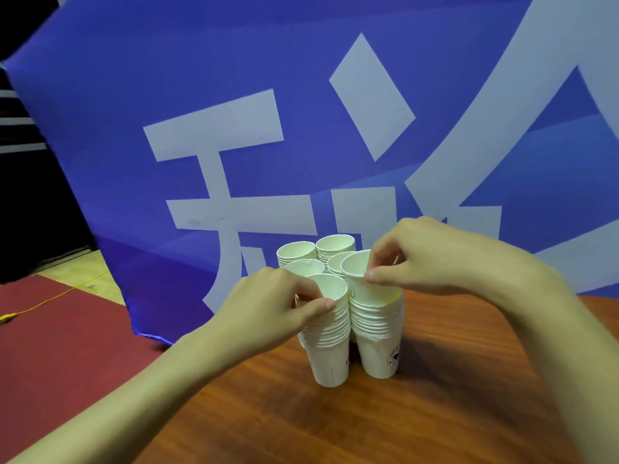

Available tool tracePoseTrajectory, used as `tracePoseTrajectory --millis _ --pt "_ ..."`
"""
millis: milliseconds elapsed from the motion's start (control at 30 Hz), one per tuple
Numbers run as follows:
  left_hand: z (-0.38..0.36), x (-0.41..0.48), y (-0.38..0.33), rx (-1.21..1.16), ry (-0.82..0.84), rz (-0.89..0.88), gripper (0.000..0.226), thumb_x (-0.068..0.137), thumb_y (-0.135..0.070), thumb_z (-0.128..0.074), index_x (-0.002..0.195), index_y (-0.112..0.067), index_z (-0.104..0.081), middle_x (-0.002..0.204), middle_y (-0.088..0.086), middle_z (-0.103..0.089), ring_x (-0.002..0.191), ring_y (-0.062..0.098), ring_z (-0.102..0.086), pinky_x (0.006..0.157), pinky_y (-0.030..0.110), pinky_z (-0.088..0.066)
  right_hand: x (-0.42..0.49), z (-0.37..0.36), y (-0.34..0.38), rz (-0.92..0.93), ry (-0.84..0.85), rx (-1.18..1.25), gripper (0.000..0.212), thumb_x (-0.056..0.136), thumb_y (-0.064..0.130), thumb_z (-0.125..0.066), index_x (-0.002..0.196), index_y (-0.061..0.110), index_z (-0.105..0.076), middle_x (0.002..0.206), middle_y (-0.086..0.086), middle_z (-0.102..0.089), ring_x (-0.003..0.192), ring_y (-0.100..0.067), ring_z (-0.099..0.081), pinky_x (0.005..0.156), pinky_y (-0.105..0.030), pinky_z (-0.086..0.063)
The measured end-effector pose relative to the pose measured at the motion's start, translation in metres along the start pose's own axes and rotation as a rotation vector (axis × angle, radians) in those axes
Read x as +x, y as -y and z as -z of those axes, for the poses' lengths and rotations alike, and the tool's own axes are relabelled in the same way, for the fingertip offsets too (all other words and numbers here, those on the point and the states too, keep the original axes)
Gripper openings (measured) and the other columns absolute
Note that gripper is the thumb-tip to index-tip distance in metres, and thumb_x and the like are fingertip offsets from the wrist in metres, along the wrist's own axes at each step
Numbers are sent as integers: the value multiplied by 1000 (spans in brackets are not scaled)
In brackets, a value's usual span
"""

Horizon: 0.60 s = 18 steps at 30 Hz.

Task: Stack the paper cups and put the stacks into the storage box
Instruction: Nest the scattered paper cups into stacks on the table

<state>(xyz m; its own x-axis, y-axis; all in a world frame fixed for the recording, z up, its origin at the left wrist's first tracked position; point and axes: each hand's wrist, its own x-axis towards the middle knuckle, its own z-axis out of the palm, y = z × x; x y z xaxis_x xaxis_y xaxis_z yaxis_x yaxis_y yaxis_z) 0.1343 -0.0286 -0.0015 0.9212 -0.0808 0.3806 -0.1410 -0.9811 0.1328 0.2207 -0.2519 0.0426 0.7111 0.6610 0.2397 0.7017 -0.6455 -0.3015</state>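
The right hand (445, 259) pinched the rim of a single paper cup (355, 267) between thumb and fingertips. It held the cup tilted a little, with its base already inside the mouth of the right front stack (376, 333). A grip at the rim left the cup's body free to slide down, and this looked like the reason for holding it so high.

The left hand (268, 309) curled round the top of the left front stack (330, 339), the thumb lying against the uppermost rim. It appeared to steady that stack beside the one being fed.

The two front stacks stood upright and touching on the wooden table (418, 413). The rear stacks (335, 244), about four shorter ones, were clustered close behind them, mouths up. Keeping the stacks bunched together probably let them brace one another.

No storage box was in view, so the boxing step had seemingly not begun.

A blue banner (217, 95) with large pale characters hung behind the table. To the left lay red flooring (50, 363), with a yellow cable (50, 300) across it.
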Motion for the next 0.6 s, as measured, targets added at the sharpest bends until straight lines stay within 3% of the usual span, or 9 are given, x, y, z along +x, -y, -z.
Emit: tracePoseTrajectory --millis 167,267,333,433,600 --pt "-10 -3 3 -74 57 21 28 90 -59 -54 73 -40 -65 65 -24 -60 72 2 -58 56 25 -41 4 -15 -2 -39 172 -44 12 91 39 -66 90 33 -77 79 14 -70 65 -1 -64 63 -21 -51" --pt "-12 -1 4 -128 85 22 26 91 -55 -58 69 -42 -62 65 -20 -62 69 5 -59 61 28 -48 8 -21 -3 -69 219 -36 12 92 39 -66 90 33 -76 73 9 -70 60 -5 -64 62 -23 -51" --pt "-12 0 4 -129 94 13 27 91 -54 -59 67 -43 -60 60 -24 -59 66 3 -57 59 25 -44 10 -23 -4 -74 233 -40 12 93 39 -65 87 34 -74 69 10 -67 59 -5 -63 61 -23 -49" --pt "-16 -1 4 -136 86 15 27 91 -53 -58 71 -37 -66 59 -22 -57 63 0 -55 57 23 -36 12 -24 -5 -86 269 -17 12 93 41 -65 86 34 -73 75 9 -70 59 -5 -63 61 -22 -48" --pt "-18 -5 4 -151 63 15 29 92 -53 -57 81 -31 -73 67 -15 -63 66 5 -55 57 26 -40 12 -23 -8 -94 293 15 14 93 43 -65 89 33 -73 80 4 -72 63 -7 -63 62 -23 -50"
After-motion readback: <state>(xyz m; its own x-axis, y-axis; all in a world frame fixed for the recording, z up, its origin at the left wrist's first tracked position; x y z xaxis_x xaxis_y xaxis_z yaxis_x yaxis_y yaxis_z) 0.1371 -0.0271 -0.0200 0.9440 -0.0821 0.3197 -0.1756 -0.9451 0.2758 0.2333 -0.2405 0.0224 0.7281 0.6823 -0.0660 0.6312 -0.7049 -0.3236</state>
